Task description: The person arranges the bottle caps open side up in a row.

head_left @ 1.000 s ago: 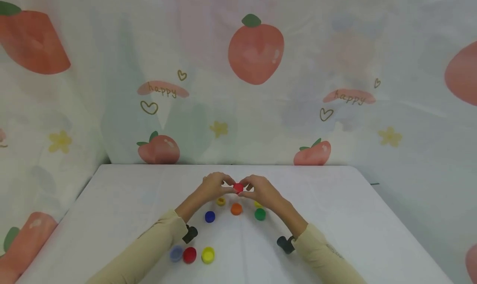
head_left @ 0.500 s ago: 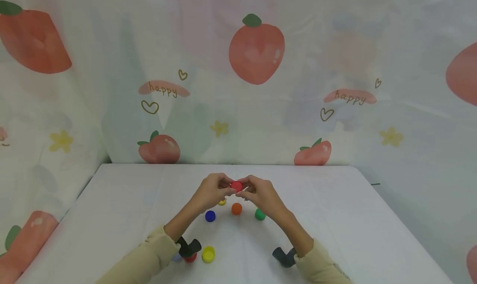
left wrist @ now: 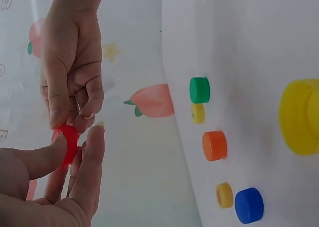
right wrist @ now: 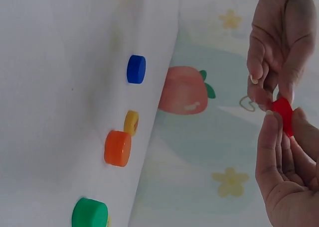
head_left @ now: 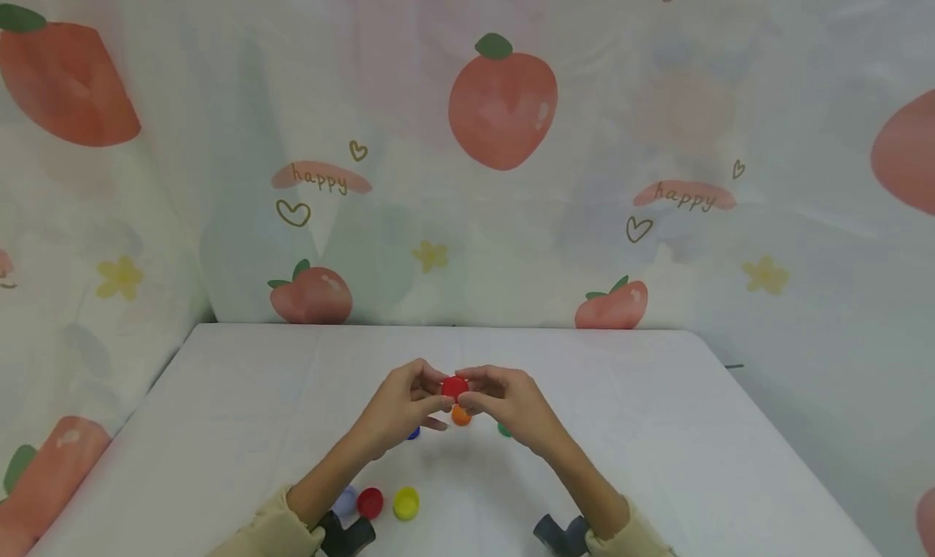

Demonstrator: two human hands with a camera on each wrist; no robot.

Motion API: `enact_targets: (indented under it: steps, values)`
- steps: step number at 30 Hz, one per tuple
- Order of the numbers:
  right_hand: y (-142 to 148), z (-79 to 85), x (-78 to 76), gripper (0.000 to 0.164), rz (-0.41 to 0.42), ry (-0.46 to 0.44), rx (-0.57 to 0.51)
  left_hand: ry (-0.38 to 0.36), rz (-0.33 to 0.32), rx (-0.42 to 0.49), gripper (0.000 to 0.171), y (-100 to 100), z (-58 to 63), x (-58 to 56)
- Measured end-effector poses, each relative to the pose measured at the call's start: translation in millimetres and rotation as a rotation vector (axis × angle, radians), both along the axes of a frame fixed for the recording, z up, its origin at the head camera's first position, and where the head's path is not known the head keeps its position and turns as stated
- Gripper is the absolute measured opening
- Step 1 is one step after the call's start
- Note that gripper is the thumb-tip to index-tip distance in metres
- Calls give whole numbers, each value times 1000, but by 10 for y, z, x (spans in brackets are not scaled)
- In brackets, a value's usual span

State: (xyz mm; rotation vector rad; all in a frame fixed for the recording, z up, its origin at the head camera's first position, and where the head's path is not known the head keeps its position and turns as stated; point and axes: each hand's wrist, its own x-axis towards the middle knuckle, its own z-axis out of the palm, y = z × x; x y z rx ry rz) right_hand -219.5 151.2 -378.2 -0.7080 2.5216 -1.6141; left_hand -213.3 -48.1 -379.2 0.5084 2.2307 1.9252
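Between my two hands, raised above the white table, is a small round red cap. My left hand pinches it from the left, the thumb lying across its face in the left wrist view. From the other side my right hand grips its edge with thumb and fingers, as the right wrist view shows. Beyond and below the hands stand an orange cap, a green cap and a blue cap. Two smaller yellow pieces, one a yellow disc, stand beside them, hidden behind the hands in the head view.
Nearer the body on the table lie a light blue cap, a dark red cap and a yellow cap in a row. A printed cloth backdrop rises behind the table's far edge.
Both hands have drawn back toward the body with the red cap, which looks larger and sits lower in the head view. They now cover the small yellow pieces and part of the blue and green caps.
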Motion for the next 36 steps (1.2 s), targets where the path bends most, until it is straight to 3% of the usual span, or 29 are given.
enact_targets:
  steps: [9,15,18,23,31,36]
  values:
    - [-13,58,145,32,-13,-66,-48,41,7,0,28,-3,42,191]
    - [-41,231,290,24,-42,-40,-56,157,-3,-62,22,-16,28,212]
    - [-36,263,326,22,-28,-36,-63,160,-20,-55,22,-31,-3,208]
    - [17,110,260,20,2,-20,-64,174,-26,-25,20,-49,-45,212]
    - [80,-74,196,19,46,-21,-44,231,-9,-94,13,-77,-87,243]
    - [62,-129,193,25,68,-25,-43,325,18,-177,13,-85,-198,250]
